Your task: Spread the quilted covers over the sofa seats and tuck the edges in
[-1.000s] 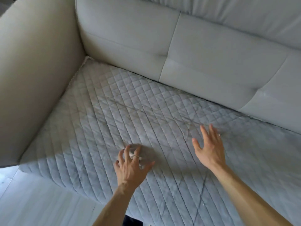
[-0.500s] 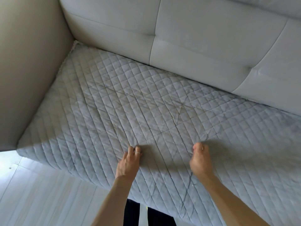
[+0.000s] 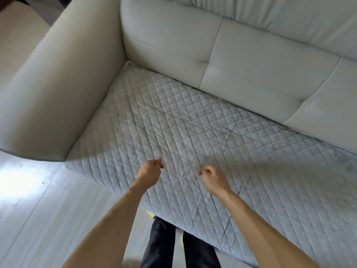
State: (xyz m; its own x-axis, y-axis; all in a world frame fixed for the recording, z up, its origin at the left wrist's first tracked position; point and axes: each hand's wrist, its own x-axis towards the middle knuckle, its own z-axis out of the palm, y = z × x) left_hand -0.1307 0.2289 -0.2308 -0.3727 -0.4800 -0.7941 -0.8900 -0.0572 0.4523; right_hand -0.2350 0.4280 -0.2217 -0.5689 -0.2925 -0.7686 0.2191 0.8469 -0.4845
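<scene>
A grey quilted cover point(image 3: 193, 122) lies flat over the seat of a pale sofa point(image 3: 251, 60). Its back edge runs into the crease under the backrest, and its left edge meets the armrest point(image 3: 67, 84). The front edge hangs over the seat front. My left hand point(image 3: 150, 171) hovers over the front part of the cover, fingers loosely curled, holding nothing. About a hand's width to the right, my right hand point(image 3: 213, 177) is also loosely curled and holds nothing. No fabric is lifted under either hand.
Pale plank floor point(image 3: 48, 219) lies left of and in front of the sofa, with a bright glare patch. My legs in dark trousers point(image 3: 164, 244) stand against the seat front. The cover continues past the right edge of view.
Both hands pressed on the cover half a second ago. Now they are off it and drawn back toward me, fingers curled. The view has pulled back and up, showing more armrest and floor.
</scene>
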